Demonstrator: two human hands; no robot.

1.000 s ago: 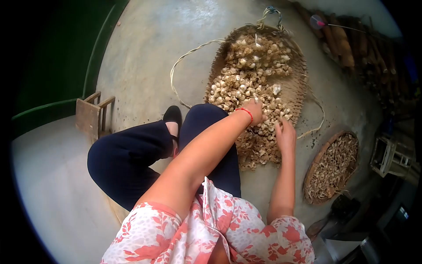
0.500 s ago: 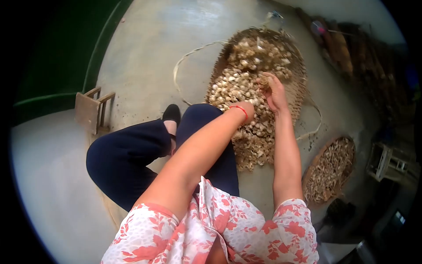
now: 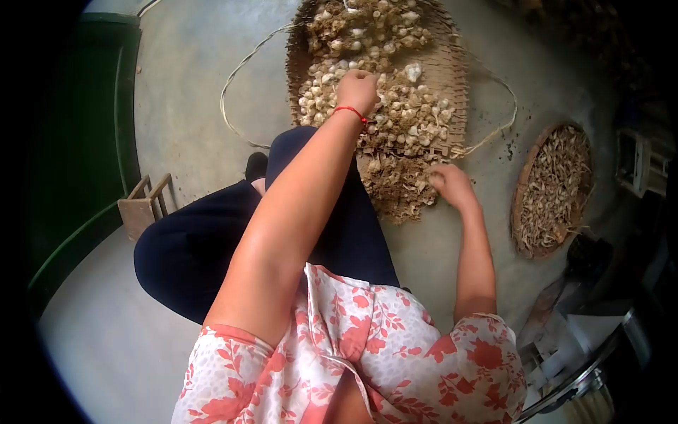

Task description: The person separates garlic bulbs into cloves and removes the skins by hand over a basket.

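Observation:
Pale garlic-like bulbs (image 3: 413,113) lie in a long woven basket (image 3: 452,78). Over the middle of the bulbs is my left hand (image 3: 358,92), its fingers bent downward; whatever they hold is hidden. A heap of dry brown husks (image 3: 399,187) lies at the basket's near end. At the right edge of that heap, my right hand (image 3: 452,185) has its fingers pressed together, and what is between them is too small to make out. A red string bracelet (image 3: 351,109) circles my left wrist.
A round woven tray (image 3: 519,205) of dry pale pieces lies on the floor at the right. Rope loops (image 3: 227,92) stick out from the basket's sides. A small wooden stool (image 3: 138,212) stands at the left, by a green panel (image 3: 70,141). Farther right is a wooden frame (image 3: 635,164).
The view has shifted, so the basket appears higher and farther left. My left hand has moved up over the bulbs. My right hand has come back from the bulbs to the husk heap.

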